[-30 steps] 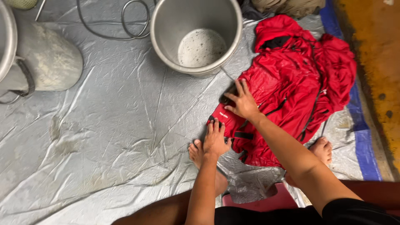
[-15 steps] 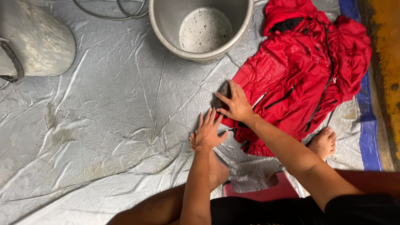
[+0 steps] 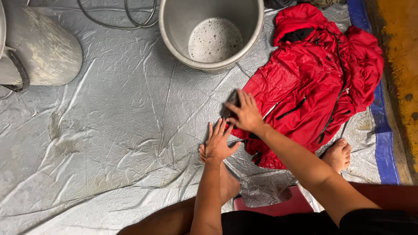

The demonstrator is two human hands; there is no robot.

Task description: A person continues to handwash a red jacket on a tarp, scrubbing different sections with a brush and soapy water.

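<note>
A red jacket (image 3: 313,82) lies spread on a silver tarp (image 3: 122,130). At the jacket's left edge, my right hand (image 3: 247,114) grips a small dark object (image 3: 230,105), perhaps a brush, and presses it onto the fabric. My left hand (image 3: 219,142) lies flat just below it, fingers spread. It rests on the tarp, touching the jacket's hem. My bare feet show, one under the left hand (image 3: 226,182) and one by the jacket's lower edge (image 3: 337,154).
A metal pot (image 3: 174,26) with foamy water stands beyond the jacket. A second metal vessel (image 3: 41,48) lies on its side at the far left, with a hose (image 3: 130,19) behind. A pink stool (image 3: 283,206) is under me. A blue tarp border (image 3: 383,139) and yellow floor (image 3: 400,43) run along the right.
My right hand has slid from the jacket's middle to its left edge and closed on the dark object. The left hand stays flat beside it.
</note>
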